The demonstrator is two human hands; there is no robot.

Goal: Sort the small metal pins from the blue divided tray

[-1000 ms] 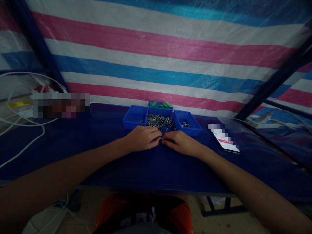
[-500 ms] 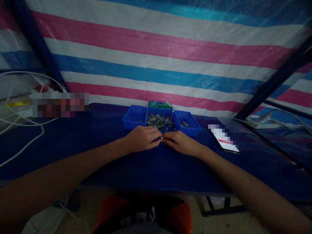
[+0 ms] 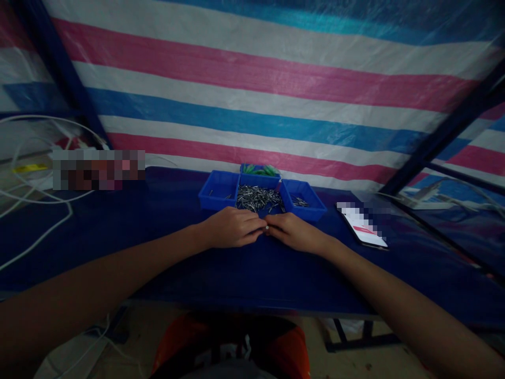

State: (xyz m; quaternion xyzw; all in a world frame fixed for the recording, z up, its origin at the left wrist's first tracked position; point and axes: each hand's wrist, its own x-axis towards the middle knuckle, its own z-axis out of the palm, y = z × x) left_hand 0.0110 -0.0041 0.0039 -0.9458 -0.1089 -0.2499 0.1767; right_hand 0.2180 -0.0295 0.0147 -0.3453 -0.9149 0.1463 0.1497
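Note:
My left hand and my right hand meet fingertip to fingertip over the blue table, with fingers pinched together. A tiny pale piece shows between the fingertips, too small to name. Just beyond the hands lies a pile of small metal pins. Blue bins stand around the pile: the left bin holds a few pins, the right bin holds several, and the back bin holds green items.
A phone with a lit screen lies on the blue table, right of the bins. White cables loop over the left end near a blurred patch. A striped sheet hangs behind, between blue metal posts.
My left hand's fingertips have shifted slightly right, closer against my right hand's fingers. The pale piece also sits slightly farther right and lower. The bins and the phone stay in place.

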